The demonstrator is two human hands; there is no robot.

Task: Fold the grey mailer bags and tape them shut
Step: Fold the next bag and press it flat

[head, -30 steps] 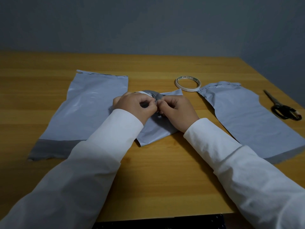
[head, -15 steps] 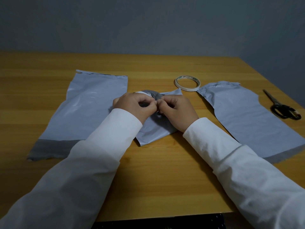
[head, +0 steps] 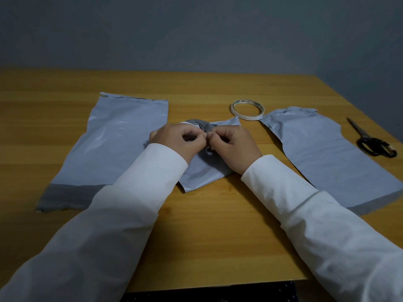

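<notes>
A small folded grey mailer bag [head: 201, 173] lies at the table's middle, its dark inner flap turned up at the far end. My left hand [head: 176, 141] and my right hand [head: 234, 146] sit side by side on it, fingers curled, pinching the bag's top fold between fingertips. What the fingertips hold besides the bag is hidden. A flat grey mailer bag [head: 113, 147] lies to the left. Another flat mailer bag [head: 327, 153] lies to the right. A white tape roll [head: 247, 110] rests behind my right hand.
Black-handled scissors [head: 370, 141] lie near the table's right edge. The wooden table [head: 218, 225] ends at a front edge close to my body. A dark grey wall stands behind.
Both hands stay on the middle bag; the fingertips have shifted only slightly at the fold. The bags, tape and scissors have not moved.
</notes>
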